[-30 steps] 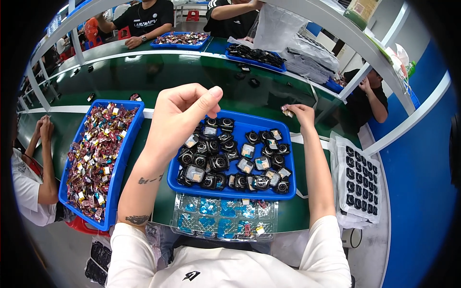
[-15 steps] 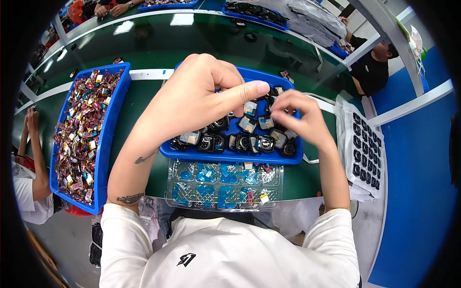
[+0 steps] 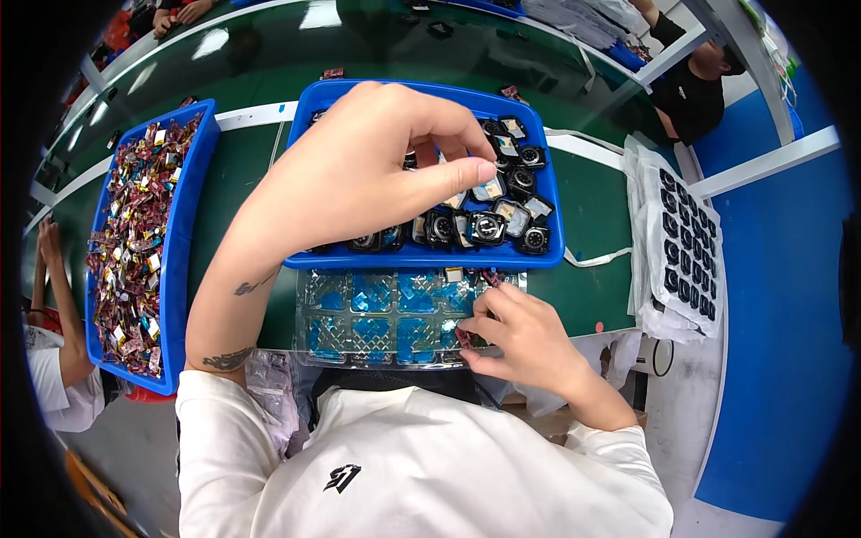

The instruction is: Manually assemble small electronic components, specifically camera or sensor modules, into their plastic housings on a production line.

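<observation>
My left hand (image 3: 395, 148) hangs over a blue bin (image 3: 421, 262), its fingers curled toward the thumb tip. Whatever that pinch may hold is hidden. Under it, the bin carries many black smartwatch cases (image 3: 487, 229), some with round sensor backs up, others showing pale inner parts. At the right end of a clear plastic compartment tray (image 3: 359, 363), my right hand (image 3: 525, 341) has its thumb and fingers closed around a small red circuit board (image 3: 464, 337). Blue film pieces (image 3: 417, 339) lie in the tray's compartments. A white battery piece (image 3: 455, 275) lies at its far edge.
A long blue bin (image 3: 199, 170) heaped with small red boards and batteries stands at left. At right, a white-wrapped stack (image 3: 647, 269) bears rows of black cases. A co-worker's arms (image 3: 56, 269) show at far left; another person (image 3: 691, 90) is at far right.
My right hand has come down from the watch-case bin to the compartment tray and closed on the red circuit board. My left hand stays over the bin. The whole view has shifted slightly.
</observation>
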Motion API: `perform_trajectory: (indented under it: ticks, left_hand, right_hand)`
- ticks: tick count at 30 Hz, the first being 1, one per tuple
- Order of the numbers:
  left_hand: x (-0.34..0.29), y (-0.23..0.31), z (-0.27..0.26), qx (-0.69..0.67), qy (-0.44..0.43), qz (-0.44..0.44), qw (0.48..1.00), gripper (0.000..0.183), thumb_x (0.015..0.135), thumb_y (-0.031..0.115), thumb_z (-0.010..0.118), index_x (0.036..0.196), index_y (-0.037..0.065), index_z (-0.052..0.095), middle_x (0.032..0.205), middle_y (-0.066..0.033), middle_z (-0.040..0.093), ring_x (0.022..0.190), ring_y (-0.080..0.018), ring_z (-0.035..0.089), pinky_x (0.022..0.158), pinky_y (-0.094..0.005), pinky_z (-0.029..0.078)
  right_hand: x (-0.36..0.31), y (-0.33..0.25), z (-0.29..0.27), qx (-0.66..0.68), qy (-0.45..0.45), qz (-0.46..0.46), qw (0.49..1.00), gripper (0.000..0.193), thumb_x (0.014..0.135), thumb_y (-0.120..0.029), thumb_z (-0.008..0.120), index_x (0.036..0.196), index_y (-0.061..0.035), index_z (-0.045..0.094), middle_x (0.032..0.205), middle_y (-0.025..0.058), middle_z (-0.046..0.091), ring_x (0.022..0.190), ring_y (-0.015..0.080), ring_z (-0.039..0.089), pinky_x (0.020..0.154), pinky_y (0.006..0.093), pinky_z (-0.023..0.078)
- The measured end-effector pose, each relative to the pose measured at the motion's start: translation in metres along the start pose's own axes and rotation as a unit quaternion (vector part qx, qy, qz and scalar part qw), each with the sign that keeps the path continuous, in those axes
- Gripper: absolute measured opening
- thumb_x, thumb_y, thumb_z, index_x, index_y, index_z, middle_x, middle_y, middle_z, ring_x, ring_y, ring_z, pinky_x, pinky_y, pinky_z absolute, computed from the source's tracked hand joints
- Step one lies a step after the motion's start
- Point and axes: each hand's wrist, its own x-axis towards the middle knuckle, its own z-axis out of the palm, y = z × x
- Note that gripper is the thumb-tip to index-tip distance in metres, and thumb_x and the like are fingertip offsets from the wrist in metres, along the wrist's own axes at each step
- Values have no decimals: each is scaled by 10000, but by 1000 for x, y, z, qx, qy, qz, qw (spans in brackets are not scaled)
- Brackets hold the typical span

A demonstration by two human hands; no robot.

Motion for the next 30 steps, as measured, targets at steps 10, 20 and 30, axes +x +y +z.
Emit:
perform_trajectory:
  ticks: [10,20,30]
  left_hand:
    - [1,6,5,5,-70,-20,997,152,822,132,703,789,-15,682,659,-79,634,609,-136,587,569,-272,444]
    - [5,11,-1,-140,121,-71,980,568,739,89,785,1230,7,510,1040,-67,629,869,-101,595,750,-225,478]
    - [4,-3,-13,-340,170,-112,918,148,839,118,713,773,15,630,784,-42,670,754,-62,617,699,-195,485]
  right_hand:
    - [25,26,-26,344,130,107,924,174,749,16,639,912,13,701,784,88,662,620,106,582,575,227,458]
    - [115,25,-84,289,294,-93,906,132,809,31,589,914,14,666,830,90,652,730,142,616,664,260,495]
    - [141,25,-90,237,325,-135,905,131,746,34,648,853,-16,704,946,108,686,871,197,634,757,301,500]
